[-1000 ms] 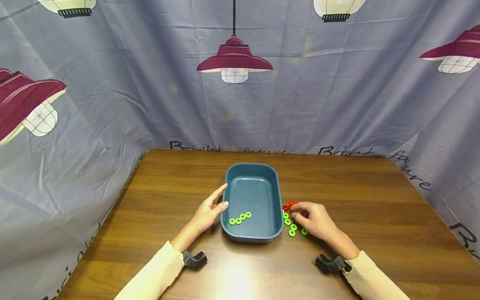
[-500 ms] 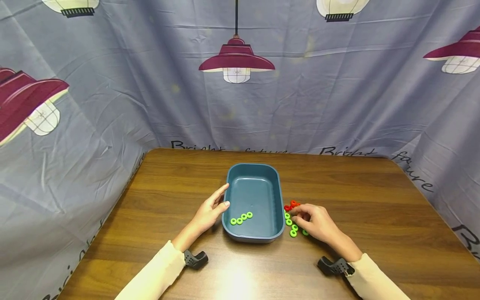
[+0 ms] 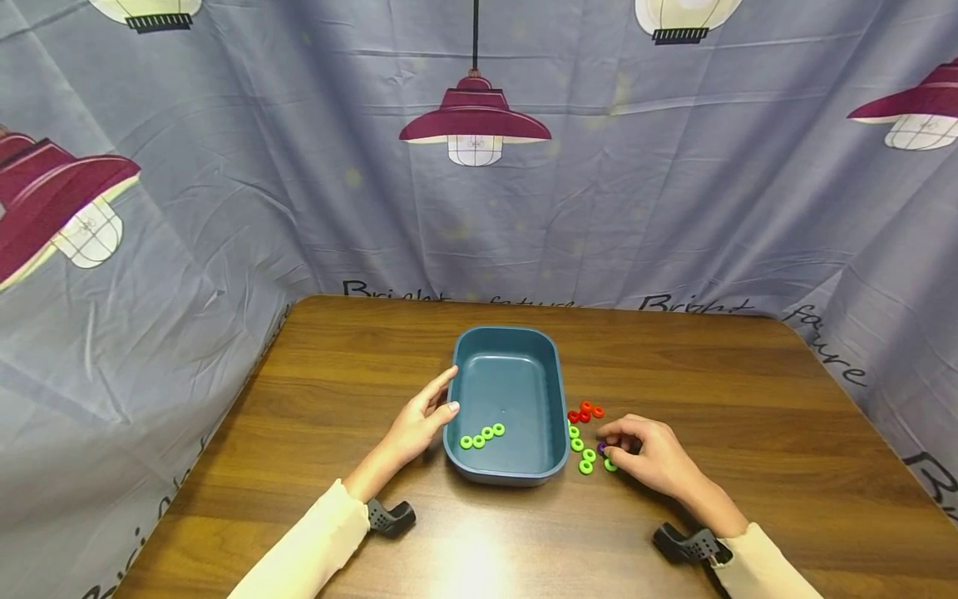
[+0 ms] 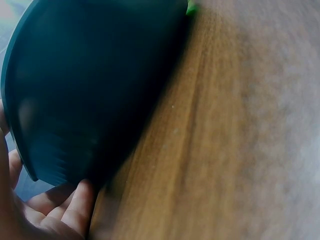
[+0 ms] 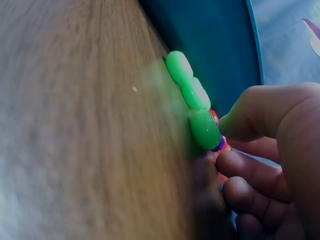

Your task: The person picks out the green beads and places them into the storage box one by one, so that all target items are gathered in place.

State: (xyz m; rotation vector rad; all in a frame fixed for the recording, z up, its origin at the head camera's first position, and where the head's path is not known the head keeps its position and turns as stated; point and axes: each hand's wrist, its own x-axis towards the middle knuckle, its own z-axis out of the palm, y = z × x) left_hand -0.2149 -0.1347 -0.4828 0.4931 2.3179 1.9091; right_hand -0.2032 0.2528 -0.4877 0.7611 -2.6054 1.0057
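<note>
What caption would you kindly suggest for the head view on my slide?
Left hand at a blue tub containing four green rings; right hand by a purple ring.

Hands (image 3: 412, 428) (image 3: 653, 456) apart, left fingers (image 3: 440, 384) extended, right fingers (image 3: 619, 426) bent

Bin (image 3: 501, 387) was dk teal-blue; green rings (image 3: 577, 449) were brt lime, red rings (image 3: 585, 417) ran red to orange-red, purple ring (image 3: 602, 448) dk violet. Tabletop (image 3: 359, 349): brn w/ darker wood grain. Curtain (image 3: 337, 166) was grey-blue w/ maroon & cream lamp prints (image 3: 475, 125), blk lettering (image 3: 654, 302). Sleeves (image 3: 307, 541) were cream.
</note>
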